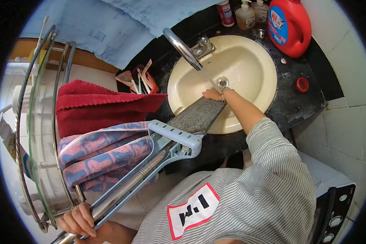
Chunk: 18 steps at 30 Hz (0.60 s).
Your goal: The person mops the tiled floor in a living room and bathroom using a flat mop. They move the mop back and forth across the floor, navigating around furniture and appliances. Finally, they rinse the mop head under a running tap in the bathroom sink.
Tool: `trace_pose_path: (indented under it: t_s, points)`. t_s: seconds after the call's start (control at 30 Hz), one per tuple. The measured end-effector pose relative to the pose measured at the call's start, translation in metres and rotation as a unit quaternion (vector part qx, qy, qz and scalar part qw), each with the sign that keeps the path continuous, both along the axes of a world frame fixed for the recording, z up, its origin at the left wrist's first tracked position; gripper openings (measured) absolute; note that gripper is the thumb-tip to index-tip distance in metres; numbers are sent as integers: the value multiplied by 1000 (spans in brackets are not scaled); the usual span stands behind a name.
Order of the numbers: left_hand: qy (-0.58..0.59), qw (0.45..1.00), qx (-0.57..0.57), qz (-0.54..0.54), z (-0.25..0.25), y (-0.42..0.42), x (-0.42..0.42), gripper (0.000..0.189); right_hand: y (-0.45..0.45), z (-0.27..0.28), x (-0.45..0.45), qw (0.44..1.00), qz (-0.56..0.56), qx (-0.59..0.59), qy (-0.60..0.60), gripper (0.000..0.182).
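A flat mop with a blue plastic frame [176,134] and a steel handle [131,180] lies slantwise, its grey pad [198,117] reaching over the cream basin [256,100]. At the lower left my left hand [79,221] is wrapped around the handle. My right hand [213,94] rests at the pad's far end inside the basin; whether it grips the pad or only touches it cannot be told. From the chrome faucet [184,50] a stream of water falls beside my right hand and wrist, near the drain [222,81].
Red [106,106] and pink-and-blue towels [103,155] hang left of the mop by a metal-and-glass rack [55,128]. A toothbrush holder [152,85], pump bottles [245,15], a red detergent jug [302,30] and a red cap [302,84] surround the basin. A washing machine [332,195] stands lower right.
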State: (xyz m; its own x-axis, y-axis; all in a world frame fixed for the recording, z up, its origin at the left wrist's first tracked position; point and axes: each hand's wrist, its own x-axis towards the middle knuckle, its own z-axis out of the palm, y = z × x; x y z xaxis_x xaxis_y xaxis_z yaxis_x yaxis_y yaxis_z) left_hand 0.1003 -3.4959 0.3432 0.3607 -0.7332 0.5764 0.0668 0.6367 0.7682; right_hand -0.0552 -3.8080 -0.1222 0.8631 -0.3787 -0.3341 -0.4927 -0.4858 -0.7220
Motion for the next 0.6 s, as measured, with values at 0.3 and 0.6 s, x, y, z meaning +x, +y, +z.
trace_pose_path:
  t_s: [0.3,0.6]
  points:
    - [-29,998,-39,-33,8,-9,-1,29,7,-23,-36,974,-180,108,82,63]
    - [-67,997,-23,-4,31,-5,-22,28,76,104,-27,978,-58,130,-149,61]
